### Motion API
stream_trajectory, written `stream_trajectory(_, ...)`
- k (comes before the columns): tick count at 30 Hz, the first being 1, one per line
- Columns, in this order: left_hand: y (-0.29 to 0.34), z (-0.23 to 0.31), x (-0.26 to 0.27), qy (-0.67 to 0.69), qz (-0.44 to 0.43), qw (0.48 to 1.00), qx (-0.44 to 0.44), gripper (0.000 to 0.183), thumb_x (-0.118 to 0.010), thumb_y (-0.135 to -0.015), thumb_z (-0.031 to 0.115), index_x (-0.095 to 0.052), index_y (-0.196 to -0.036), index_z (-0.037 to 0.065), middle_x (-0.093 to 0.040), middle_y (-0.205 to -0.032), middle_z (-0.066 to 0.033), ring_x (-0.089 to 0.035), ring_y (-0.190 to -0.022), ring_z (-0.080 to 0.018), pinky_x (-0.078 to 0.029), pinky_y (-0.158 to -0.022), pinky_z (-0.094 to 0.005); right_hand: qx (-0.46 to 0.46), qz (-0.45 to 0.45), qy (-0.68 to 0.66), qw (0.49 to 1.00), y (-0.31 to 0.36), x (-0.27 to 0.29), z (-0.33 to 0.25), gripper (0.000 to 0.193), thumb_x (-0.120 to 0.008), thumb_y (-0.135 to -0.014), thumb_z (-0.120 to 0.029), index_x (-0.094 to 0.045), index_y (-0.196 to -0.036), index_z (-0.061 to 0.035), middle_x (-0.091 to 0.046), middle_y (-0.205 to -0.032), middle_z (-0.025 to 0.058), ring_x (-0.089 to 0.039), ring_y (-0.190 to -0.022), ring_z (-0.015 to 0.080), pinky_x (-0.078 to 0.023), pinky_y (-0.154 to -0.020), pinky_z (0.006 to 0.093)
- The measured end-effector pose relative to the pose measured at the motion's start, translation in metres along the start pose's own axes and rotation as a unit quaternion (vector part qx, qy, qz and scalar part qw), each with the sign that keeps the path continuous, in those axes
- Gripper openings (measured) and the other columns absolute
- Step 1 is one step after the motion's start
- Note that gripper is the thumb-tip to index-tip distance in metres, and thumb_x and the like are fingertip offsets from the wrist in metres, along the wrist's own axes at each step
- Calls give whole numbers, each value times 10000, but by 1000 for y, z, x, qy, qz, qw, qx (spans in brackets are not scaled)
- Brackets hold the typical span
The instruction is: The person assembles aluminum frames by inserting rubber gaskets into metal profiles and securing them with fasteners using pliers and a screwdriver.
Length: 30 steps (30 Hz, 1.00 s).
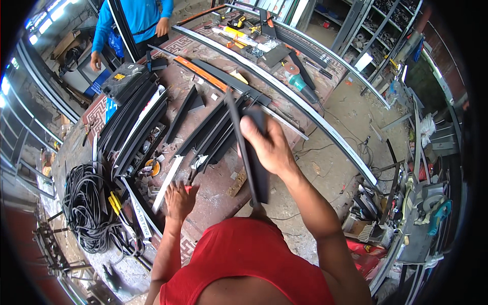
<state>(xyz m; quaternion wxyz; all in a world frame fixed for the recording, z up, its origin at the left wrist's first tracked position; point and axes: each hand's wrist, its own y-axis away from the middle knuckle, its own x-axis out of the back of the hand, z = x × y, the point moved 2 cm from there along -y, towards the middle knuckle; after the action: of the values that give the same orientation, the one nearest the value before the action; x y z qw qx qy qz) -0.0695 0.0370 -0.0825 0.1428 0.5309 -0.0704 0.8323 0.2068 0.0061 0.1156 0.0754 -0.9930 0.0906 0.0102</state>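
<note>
My right hand [269, 145] is closed around a short dark grey metal profile [260, 178], held upright above the table and blurred by motion. My left hand [179, 202] is low over the table's near left side, fingers bent around a small red-handled tool [189, 189]; most of the tool is hidden. A white strip [168, 184] slants beside that hand. Beyond both hands, several dark cut profiles [213, 129] lie in a loose stack on the patterned table [218, 185]. An orange spirit level [202, 72] rests behind them.
A long white-faced frame bar [284, 76] arches across the table. An angle grinder [302, 86] lies at the right, cordless drills [238, 21] at the back. Coiled black rubber seal [89, 208] sits at the left. A person in blue [134, 23] stands across the table.
</note>
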Motion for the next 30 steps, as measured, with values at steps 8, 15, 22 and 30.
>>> stream_trajectory(8,22,114,65,376,65,890,-250,543,-565,-1032,186,-412,-1536,50,-614,-1333,-232,-589,-1271,-351,-424,-1081,-388,40,184,-151,971,-50,-25,22,453,-515,-1054,-486,-557,-1159,-47,-538,-739,39,-550,-688,174,-508,-715,317)
stream_trajectory(15,32,112,61,293,13,948,-124,495,-553,-1043,204,-459,-1527,153,-602,-951,-190,-622,-818,-331,-503,-770,-397,106,164,257,947,-41,22,48,176,-569,-1054,-180,-585,-1081,-7,-511,-648,-32,-443,-559,40,-385,-512,247)
stream_trajectory(22,38,118,62,264,-21,958,-106,488,-511,-1056,205,-450,-1524,79,-640,-1010,-188,-637,-870,-294,-476,-884,-380,-46,64,110,991,-33,19,26,222,-470,-1086,-214,-571,-1091,-16,-585,-653,10,-476,-488,54,-385,-459,232)
stream_trajectory(30,44,127,59,296,-31,951,-89,481,-501,-1064,194,-442,-1526,72,-639,-1117,-225,-634,-985,-330,-476,-917,-383,30,114,311,943,-37,24,57,198,-495,-1062,-180,-568,-954,-31,-514,-608,20,-481,-507,85,-405,-503,277)
